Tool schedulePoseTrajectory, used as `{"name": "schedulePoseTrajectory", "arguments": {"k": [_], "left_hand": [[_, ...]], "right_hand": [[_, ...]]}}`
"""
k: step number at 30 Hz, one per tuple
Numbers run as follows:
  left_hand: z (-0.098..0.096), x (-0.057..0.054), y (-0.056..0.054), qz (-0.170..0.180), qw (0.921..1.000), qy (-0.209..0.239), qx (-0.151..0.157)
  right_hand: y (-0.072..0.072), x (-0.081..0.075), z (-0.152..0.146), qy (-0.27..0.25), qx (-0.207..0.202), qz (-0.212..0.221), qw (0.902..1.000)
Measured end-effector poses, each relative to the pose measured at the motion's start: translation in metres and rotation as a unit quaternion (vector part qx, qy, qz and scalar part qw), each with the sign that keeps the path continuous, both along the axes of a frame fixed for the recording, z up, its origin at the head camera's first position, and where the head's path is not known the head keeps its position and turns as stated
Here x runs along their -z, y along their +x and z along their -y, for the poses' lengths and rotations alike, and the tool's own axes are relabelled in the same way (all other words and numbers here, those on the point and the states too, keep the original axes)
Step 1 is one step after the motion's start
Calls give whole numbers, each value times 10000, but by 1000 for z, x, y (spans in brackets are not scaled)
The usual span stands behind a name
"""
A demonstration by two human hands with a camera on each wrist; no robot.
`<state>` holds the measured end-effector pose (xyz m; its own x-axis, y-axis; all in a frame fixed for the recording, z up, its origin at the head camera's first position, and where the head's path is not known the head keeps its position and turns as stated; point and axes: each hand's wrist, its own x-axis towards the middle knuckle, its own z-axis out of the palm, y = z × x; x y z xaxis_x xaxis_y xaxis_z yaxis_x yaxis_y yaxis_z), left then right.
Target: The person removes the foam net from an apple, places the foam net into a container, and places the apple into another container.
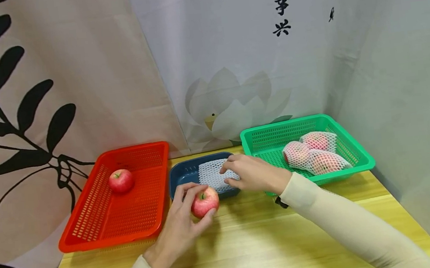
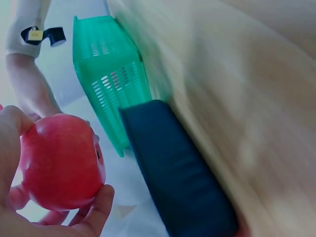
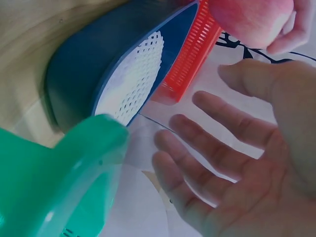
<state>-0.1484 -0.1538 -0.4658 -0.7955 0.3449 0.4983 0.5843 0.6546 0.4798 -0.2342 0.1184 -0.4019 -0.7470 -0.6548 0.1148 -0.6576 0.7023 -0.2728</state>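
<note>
My left hand (image 1: 182,224) grips a red apple (image 1: 205,202) with fingers and thumb, in front of the dark blue tray (image 1: 183,169). In the left wrist view the fingers wrap round the apple (image 2: 61,163) from below and the side. White foam net sleeves (image 1: 214,174) lie flat in the blue tray. Over the tray's right side is my right hand (image 1: 252,173). Its fingers are spread and loosely bent with nothing between them, as the right wrist view shows of that hand (image 3: 237,153); the sleeves (image 3: 133,76) are apart from it.
At left stands a red basket (image 1: 108,228) with a single apple (image 1: 121,181) inside. On the right, a green basket (image 1: 268,133) holds several net-wrapped apples (image 1: 323,161). A printed curtain hangs behind the wooden table (image 1: 275,246).
</note>
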Motion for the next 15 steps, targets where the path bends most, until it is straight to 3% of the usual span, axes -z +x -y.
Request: {"name": "schedulePoseTrajectory", "arguments": {"k": [6, 15], "left_hand": [[5, -11, 0, 19, 9997, -104, -218], [15, -24, -6, 9, 9996, -6, -279]], "right_hand": [[6, 3, -6, -256, -151, -450, 9985], [9, 7, -18, -582, -190, -775, 9951]]}}
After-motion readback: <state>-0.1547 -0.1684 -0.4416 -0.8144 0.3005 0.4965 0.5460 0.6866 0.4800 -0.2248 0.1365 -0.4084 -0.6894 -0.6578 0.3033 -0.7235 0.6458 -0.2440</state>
